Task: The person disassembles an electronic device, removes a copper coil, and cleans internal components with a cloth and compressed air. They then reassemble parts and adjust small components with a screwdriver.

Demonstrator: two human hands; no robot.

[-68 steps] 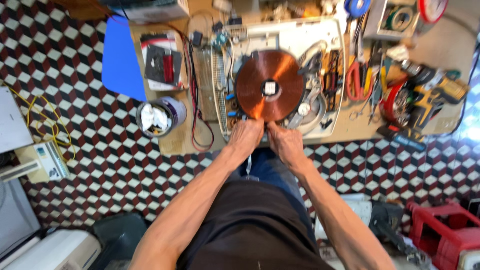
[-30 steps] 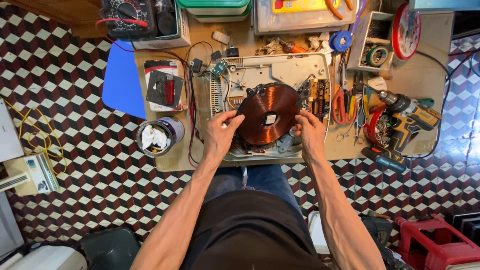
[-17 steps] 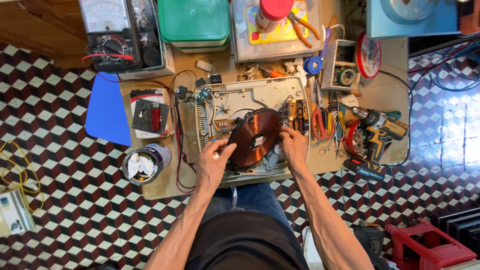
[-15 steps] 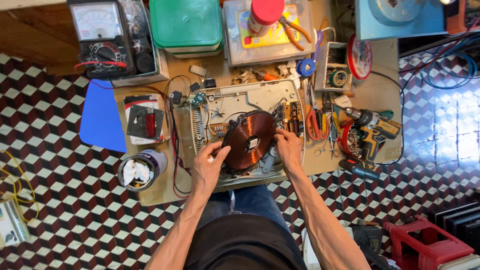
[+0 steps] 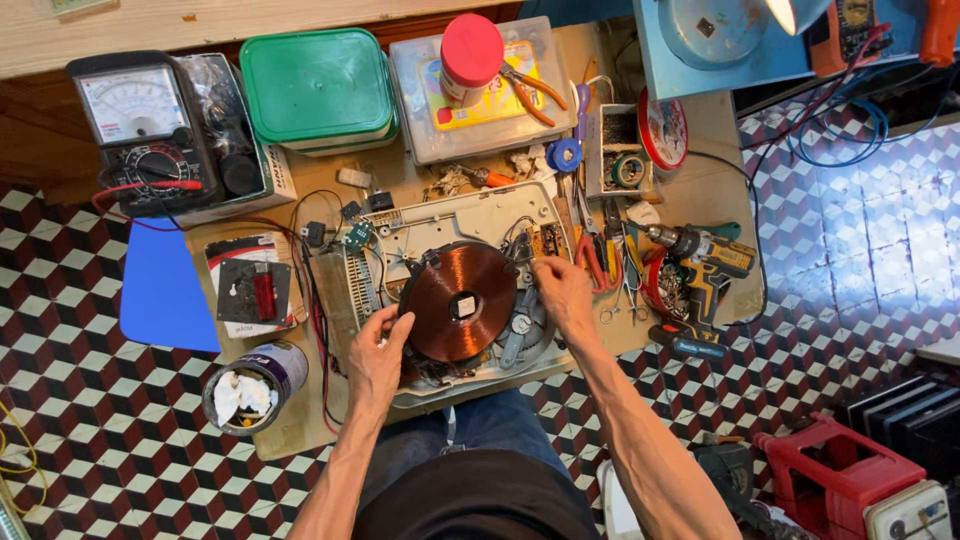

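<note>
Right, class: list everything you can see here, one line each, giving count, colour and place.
Copper coil: one, copper, centre of open casing.
Casing: one, grey, desk centre.
Multimeter: one, black, upper left.
Lidded tubs: stacked, green, top.
Jar: one, red lid, on clear box.
Drill: one, teal and yellow, right.
Can: one, purple, lower left.
Left hand: one, at coil's left edge.
Right hand: one, at coil's right side.
</note>
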